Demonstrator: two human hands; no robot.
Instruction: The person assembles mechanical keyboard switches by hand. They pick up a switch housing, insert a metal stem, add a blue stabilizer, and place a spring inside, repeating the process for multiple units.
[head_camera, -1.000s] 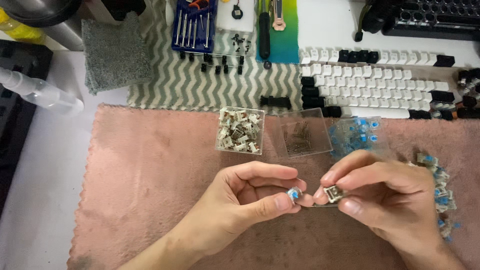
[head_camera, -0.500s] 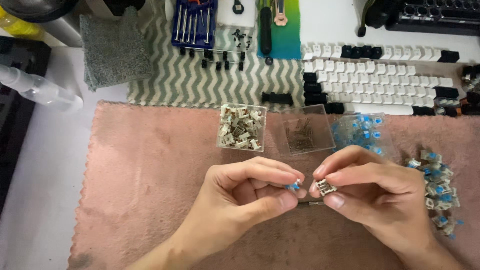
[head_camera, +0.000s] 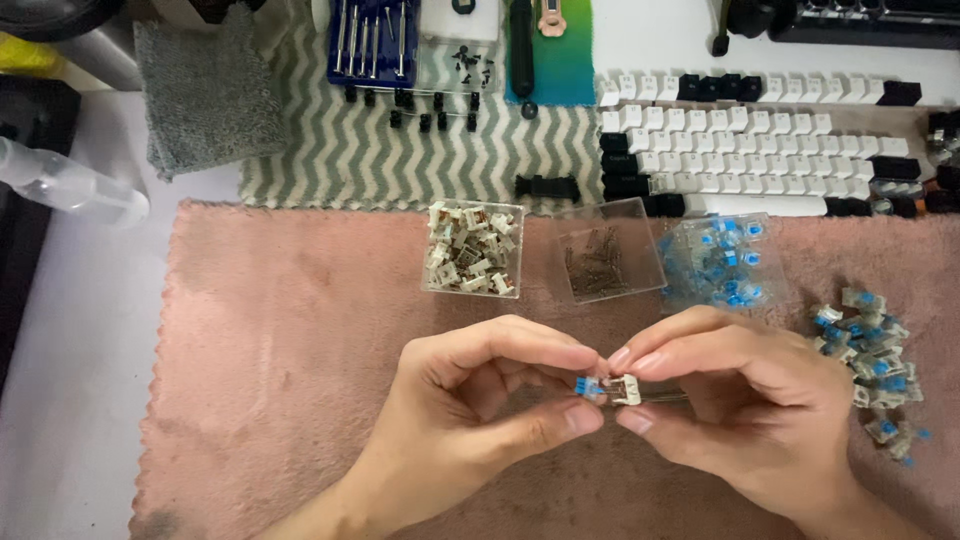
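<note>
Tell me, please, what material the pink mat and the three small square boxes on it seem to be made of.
Pink mat: apparently soft cloth, perhaps microfibre; matte, fuzzy, with a scalloped edge. Square boxes: probably clear hard plastic; their contents show through and the walls glint.

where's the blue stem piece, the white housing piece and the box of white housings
blue stem piece (head_camera: 589, 387), head view, on the blue part pinched by the left fingertips
white housing piece (head_camera: 626, 390), head view, on its pale side
box of white housings (head_camera: 471, 249), head view, on the heap inside
</note>
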